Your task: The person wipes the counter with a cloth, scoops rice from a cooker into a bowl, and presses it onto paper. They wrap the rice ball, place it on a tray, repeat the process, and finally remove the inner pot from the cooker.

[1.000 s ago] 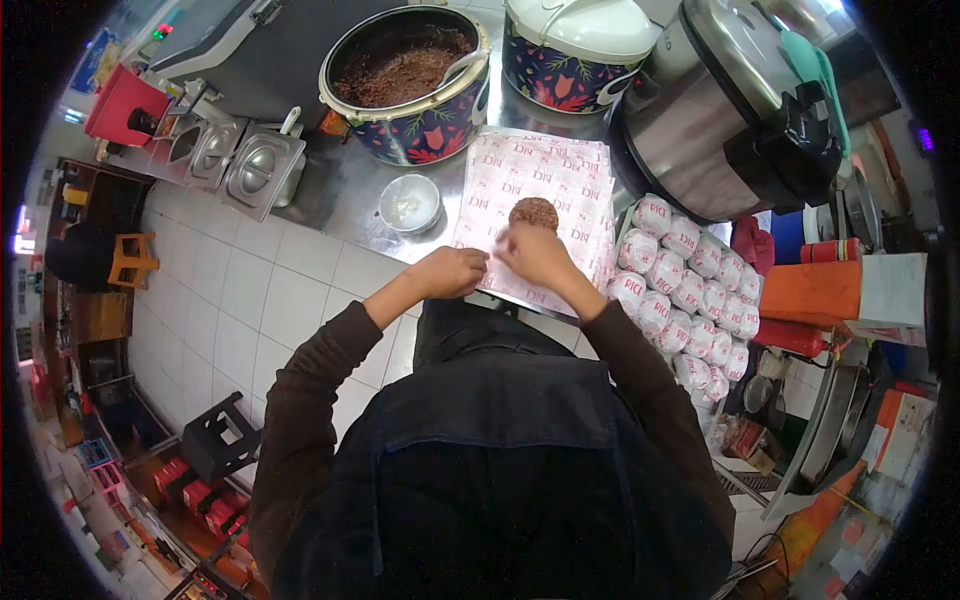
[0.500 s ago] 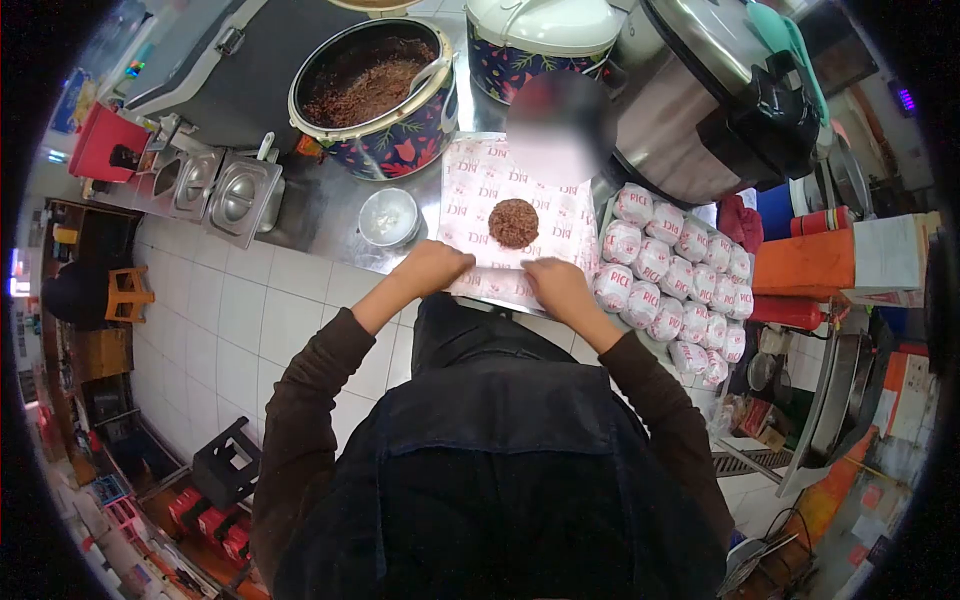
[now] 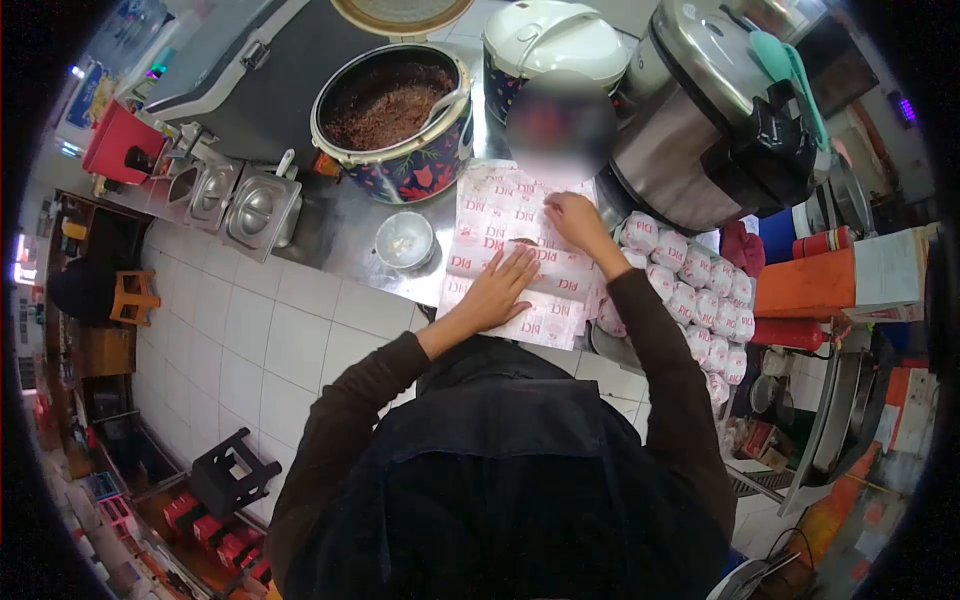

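Note:
Printed wrapping paper (image 3: 485, 215) lies on the steel counter, its near part folded up over a patty of dark brown rice (image 3: 523, 240). Only a thin sliver of that rice shows. My left hand (image 3: 500, 290) rests flat on the folded paper, fingers stretched out just below the rice. Toward the sheet's upper right is my right hand (image 3: 577, 222), its fingers curled together over the paper; whether they pinch an edge is hidden. A small metal bowl (image 3: 406, 241) stands left of the paper.
An open rice pot (image 3: 392, 120) with brown rice and a spoon stands at the back left. Behind are a lidded pot (image 3: 555, 45) and a large steel cooker (image 3: 690, 120). Several wrapped bundles (image 3: 690, 300) fill a tray on the right. Metal containers (image 3: 262, 205) sit far left.
The paper's near edge has been folded away from me over the rice. My left hand moved right and flattened on it; my right hand moved up toward the far side. The view shifted slightly.

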The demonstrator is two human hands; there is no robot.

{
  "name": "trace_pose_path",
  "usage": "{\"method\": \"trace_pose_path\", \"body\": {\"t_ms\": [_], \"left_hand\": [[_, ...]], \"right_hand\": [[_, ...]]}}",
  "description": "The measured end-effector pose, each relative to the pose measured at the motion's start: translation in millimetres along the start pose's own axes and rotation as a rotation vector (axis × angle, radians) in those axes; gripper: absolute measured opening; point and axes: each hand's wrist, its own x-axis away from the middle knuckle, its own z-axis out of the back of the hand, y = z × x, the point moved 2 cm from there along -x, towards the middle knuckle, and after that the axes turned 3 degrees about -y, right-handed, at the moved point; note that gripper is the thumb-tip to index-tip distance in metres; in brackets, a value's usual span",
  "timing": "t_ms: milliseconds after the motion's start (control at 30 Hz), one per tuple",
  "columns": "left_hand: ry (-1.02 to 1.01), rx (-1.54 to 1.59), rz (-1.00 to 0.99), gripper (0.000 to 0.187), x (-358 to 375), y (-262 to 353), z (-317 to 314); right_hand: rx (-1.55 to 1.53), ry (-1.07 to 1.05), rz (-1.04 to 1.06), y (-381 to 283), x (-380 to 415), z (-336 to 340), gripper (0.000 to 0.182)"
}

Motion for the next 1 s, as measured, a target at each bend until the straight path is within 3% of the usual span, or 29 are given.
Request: {"method": "trace_pose_path", "body": {"t_ms": [33, 133, 233, 333, 433, 533, 733, 933, 1000], "left_hand": [[-0.004, -0.015, 0.004, 0.068, -1.7, -1.2, -5.1], [-0.01, -0.032, 0.023, 0.073, -2.7, -2.0, -6.7], [-0.012, -0.048, 0.028, 0.073, 0.1, -3.1, -5.4], [0.001, -0.033, 0.025, 0.074, -0.2, -2.3, -4.7], [-0.005, -0.027, 0.028, 0.073, 0.0, -2.7, -4.9], [-0.007, 0.014, 0.034, 0.071, 0.2, -4.1, -4.9], [-0.025, 0.02, 0.025, 0.069, 0.7, -6.1, -2.4], [-0.044, 0.02, 0.019, 0.069, 0.5, -8.0, -4.3], [-0.051, 0.008, 0.013, 0.069, 0.5, -8.2, -5.2]], "right_hand": [[0.062, 0.131, 0.103, 2.4, -9.8, -9.0, 0.023], [0.118, 0.094, -0.04, 3.9, -26.1, -22.1, 0.036], [-0.005, -0.357, -0.162, 22.0, -48.6, -28.4, 0.043], [0.08, -0.418, -0.081, 27.2, -53.2, -38.9, 0.047], [-0.085, -0.331, -0.066, 22.1, -49.8, -24.4, 0.041], [-0.254, -0.285, -0.188, 17.5, -50.3, -8.0, 0.034], [-0.167, -0.242, 0.013, 2.3, -45.6, 0.0, 0.022], [0.066, -0.327, 0.198, 7.0, -41.5, -8.5, 0.016], [-0.012, -0.174, 0.113, 12.8, -37.8, -17.0, 0.018]]}}
